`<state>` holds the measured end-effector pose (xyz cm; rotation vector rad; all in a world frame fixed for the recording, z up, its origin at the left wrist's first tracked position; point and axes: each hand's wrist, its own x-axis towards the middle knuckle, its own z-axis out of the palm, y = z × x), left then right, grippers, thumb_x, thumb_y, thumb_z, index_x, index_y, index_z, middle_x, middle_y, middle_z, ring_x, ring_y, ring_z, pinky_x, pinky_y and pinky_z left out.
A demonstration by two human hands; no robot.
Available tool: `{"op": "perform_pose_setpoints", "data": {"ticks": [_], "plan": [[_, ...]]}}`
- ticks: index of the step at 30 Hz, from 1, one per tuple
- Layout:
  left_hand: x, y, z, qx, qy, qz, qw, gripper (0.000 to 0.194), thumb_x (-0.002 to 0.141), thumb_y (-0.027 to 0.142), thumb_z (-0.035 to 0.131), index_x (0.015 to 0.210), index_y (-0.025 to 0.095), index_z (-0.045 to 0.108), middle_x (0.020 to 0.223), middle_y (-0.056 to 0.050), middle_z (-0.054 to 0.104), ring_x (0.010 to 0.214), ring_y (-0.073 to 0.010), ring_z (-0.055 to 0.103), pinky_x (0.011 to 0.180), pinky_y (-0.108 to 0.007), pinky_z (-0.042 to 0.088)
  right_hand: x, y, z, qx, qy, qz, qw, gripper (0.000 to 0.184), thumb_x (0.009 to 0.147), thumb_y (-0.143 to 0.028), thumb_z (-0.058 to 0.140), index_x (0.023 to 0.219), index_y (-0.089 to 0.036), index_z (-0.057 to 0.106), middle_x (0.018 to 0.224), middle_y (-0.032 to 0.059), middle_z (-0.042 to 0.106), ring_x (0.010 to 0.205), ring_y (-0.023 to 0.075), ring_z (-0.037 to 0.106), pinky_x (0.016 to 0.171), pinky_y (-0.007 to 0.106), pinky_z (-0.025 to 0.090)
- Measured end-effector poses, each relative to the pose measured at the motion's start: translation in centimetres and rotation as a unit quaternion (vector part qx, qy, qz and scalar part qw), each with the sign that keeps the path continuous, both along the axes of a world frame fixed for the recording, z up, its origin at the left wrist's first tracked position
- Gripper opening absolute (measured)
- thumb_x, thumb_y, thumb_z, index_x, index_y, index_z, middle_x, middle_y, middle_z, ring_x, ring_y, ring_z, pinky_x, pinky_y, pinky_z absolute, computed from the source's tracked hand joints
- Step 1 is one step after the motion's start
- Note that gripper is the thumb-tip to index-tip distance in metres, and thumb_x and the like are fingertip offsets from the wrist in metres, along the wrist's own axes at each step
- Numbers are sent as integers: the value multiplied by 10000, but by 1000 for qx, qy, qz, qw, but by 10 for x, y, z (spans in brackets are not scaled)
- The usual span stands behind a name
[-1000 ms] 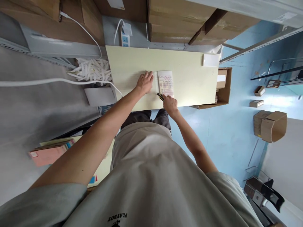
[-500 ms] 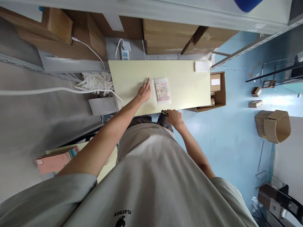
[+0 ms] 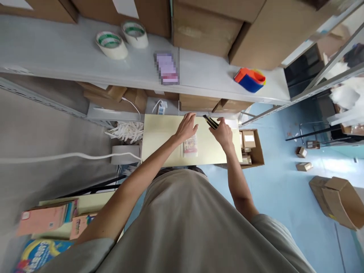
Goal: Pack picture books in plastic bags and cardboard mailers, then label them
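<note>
Black-and-yellow tool (image 3: 210, 122) grasped in the right hand (image 3: 223, 133), fingers curled round it; left hand (image 3: 186, 128) fingers loose and free, printed booklet (image 3: 190, 147) just bodyward of them on the cream table (image 3: 159, 132). Farther out past the fingertips, grey shelf (image 3: 207, 72) with two tape rolls (image 3: 118, 52).

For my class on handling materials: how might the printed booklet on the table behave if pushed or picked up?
The printed booklet looks thin, so it would probably be light and bend somewhat when lifted. Lying flat on the smooth-looking table, it would likely slide rather than tip.
</note>
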<state>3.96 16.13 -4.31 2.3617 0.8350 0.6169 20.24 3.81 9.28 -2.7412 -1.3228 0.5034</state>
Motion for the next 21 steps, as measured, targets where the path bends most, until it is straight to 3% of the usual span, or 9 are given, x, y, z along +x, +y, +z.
{"op": "perform_pose_setpoints", "data": {"ticks": [5, 7, 10, 14, 17, 19, 21], "plan": [[35, 37, 97, 96, -90, 64, 989, 470, 1089, 249, 574, 1553, 190, 610, 1544, -192, 670, 1505, -369, 604, 1338, -602, 494, 51, 80, 40, 140, -33, 50, 988, 495, 1026, -279, 674, 1492, -205, 524, 1226, 194, 823, 1154, 420, 787, 983, 510, 610], [43, 44, 122, 121, -105, 83, 984, 456, 1088, 242, 580, 1540, 194, 620, 1525, -186, 678, 1487, -369, 614, 1326, -603, 509, 67, 113, 48, 175, -39, 73, 981, 479, 1018, -279, 672, 1472, -191, 543, 1231, 199, 811, 1142, 414, 781, 996, 508, 605], [50, 48, 144, 144, -105, 107, 978, 461, 1093, 232, 572, 1552, 209, 614, 1521, -176, 672, 1489, -370, 614, 1320, -613, 522, 84, 157, 48, 219, -44, 125, 967, 453, 1021, -289, 665, 1450, -161, 598, 1376, 233, 759, 1202, 391, 759, 1053, 480, 591], [50, 43, 151, 153, -95, 128, 975, 475, 1098, 226, 564, 1572, 232, 605, 1529, -171, 657, 1504, -371, 604, 1322, -629, 521, 101, 202, 29, 222, -49, 174, 958, 422, 1038, -263, 618, 1435, -130, 678, 1463, 259, 713, 1282, 367, 723, 1154, 469, 549], [46, 38, 145, 147, -90, 145, 974, 461, 1091, 224, 579, 1549, 238, 624, 1523, -171, 660, 1499, -364, 603, 1313, -611, 527, 111, 223, 13, 211, -48, 177, 960, 434, 1043, -259, 587, 1437, -126, 711, 1444, 256, 719, 1317, 364, 699, 1188, 508, 527], [39, 37, 132, 138, -86, 160, 974, 437, 1088, 228, 584, 1520, 238, 649, 1510, -171, 666, 1491, -360, 607, 1307, -596, 530, 114, 228, 6, 214, -51, 171, 960, 447, 1054, -258, 563, 1455, -126, 710, 1447, 256, 709, 1343, 369, 680, 1194, 539, 519], [28, 34, 107, 121, -73, 180, 973, 411, 1091, 239, 581, 1491, 230, 675, 1495, -171, 673, 1479, -358, 616, 1307, -585, 527, 113, 222, -3, 242, -65, 163, 954, 462, 1080, -265, 536, 1493, -126, 689, 1485, 267, 677, 1407, 384, 641, 1215, 565, 498]]}}
